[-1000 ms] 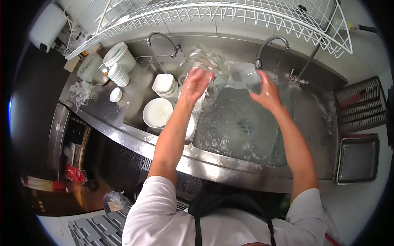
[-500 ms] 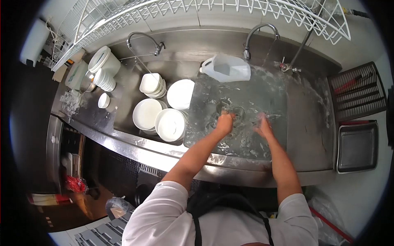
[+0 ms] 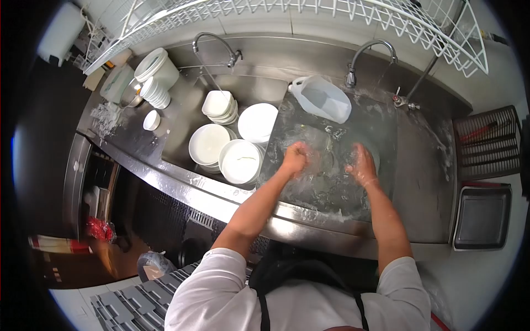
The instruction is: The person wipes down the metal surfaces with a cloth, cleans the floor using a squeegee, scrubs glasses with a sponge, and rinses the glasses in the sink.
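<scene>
My left hand (image 3: 295,159) is at the left side of the water-filled sink (image 3: 326,190), its fingers curled and partly smeared by motion and splashes. Whatever it may hold is hidden by the murky water. To its right, my right hand (image 3: 362,165) is at the water's surface with wet fingers apart, close to a faint pale round edge (image 3: 375,157) under the water. Behind both hands, a cut-open translucent plastic jug (image 3: 326,99) floats or rests at the back of the sink.
The left basin holds stacked white round plates (image 3: 208,144) and square bowls (image 3: 217,103) under a running faucet (image 3: 218,48). Another faucet (image 3: 373,47) stands behind the water. Left are stacked cups (image 3: 155,94) and a tub (image 3: 157,69); right, a black rack (image 3: 488,143). A wire shelf (image 3: 287,6) hangs above.
My hands have moved apart slightly, and the right hand has risen with its fingers spreading. The jug has turned in the water. The whole view has shifted a little.
</scene>
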The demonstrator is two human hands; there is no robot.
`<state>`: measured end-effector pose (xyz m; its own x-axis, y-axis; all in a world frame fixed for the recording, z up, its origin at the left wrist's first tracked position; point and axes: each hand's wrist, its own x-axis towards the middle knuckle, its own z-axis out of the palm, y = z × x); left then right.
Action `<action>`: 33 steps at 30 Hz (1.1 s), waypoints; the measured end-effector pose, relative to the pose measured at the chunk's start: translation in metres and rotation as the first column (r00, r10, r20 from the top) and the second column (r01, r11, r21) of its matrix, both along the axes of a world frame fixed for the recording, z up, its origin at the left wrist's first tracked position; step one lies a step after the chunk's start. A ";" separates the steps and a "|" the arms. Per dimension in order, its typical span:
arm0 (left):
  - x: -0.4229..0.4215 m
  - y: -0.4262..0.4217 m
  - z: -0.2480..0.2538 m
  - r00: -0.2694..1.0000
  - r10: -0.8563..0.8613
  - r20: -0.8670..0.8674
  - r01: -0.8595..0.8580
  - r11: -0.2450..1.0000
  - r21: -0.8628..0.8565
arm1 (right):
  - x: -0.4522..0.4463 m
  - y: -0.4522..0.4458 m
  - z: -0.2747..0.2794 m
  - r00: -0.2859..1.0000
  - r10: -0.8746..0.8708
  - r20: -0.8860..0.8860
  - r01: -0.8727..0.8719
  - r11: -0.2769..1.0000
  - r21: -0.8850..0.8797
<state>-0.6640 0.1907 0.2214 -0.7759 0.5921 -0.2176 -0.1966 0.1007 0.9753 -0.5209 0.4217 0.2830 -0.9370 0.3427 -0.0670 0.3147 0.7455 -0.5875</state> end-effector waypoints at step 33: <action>0.002 0.015 0.027 0.765 -0.344 -0.545 0.028 0.862 -0.506 | -0.018 0.027 -0.123 0.943 -0.333 -0.029 0.298 0.876 -0.379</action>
